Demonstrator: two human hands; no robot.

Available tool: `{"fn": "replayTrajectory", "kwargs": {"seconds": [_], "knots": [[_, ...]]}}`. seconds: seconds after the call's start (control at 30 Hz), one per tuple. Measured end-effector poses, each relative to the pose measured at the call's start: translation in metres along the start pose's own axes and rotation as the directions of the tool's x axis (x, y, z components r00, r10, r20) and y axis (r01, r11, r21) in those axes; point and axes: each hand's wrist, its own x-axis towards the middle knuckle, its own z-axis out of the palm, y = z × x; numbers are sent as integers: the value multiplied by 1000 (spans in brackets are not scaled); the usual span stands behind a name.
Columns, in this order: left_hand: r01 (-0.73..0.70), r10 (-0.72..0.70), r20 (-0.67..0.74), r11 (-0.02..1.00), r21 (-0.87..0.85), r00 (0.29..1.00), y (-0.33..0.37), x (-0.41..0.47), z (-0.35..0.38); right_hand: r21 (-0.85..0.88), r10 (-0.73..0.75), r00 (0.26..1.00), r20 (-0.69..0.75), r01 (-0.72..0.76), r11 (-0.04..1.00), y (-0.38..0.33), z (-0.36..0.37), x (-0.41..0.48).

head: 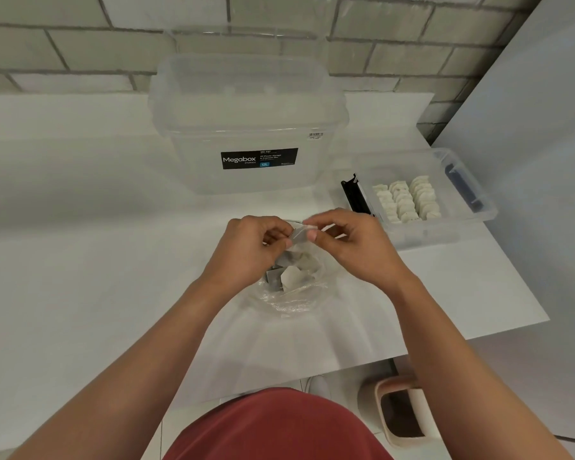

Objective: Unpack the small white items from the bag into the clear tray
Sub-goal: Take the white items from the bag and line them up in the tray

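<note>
Tray (488, 212): white items (407, 202) lay inside, beyond right hand (352, 244).
Bag (296, 293): beneath, held more.
Grip: left hand (246, 250), right hand pinched one packet (299, 237).

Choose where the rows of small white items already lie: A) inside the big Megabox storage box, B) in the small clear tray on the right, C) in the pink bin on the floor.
B: the white items sit in rows inside the clear tray, to the right of the Megabox box.
</note>
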Motion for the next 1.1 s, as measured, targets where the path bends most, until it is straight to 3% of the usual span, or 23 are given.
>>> {"fn": "replayTrajectory", "kwargs": {"seconds": [0.1,0.23,0.4,0.57,0.67,0.77,0.9,1.03,1.1], "knots": [[-20,19,45,999,34,999,7,2,1,-148,-34,998,44,40,988,-1,-13,2],[-46,46,-4,999,-12,999,19,6,8,-202,-46,999,29,51,978,-5,-38,2],[-119,120,-67,993,14,991,39,14,25,-270,-106,989,-105,74,960,-10,-94,-1],[-244,245,-12,966,84,969,66,27,57,-429,-147,955,-258,23,903,-1,-173,2],[-319,320,19,934,164,947,86,36,81,-536,-134,953,-273,-35,844,19,-214,11],[-319,323,38,898,304,945,99,45,105,-643,-68,975,-212,-87,761,48,-235,25],[-313,336,7,868,386,942,100,51,125,-761,65,998,17,-29,648,84,-239,44],[-267,311,-56,882,388,949,96,52,132,-827,211,955,207,55,559,103,-236,58],[-251,302,-77,888,384,950,95,51,134,-874,252,927,278,136,467,106,-235,66]]}}
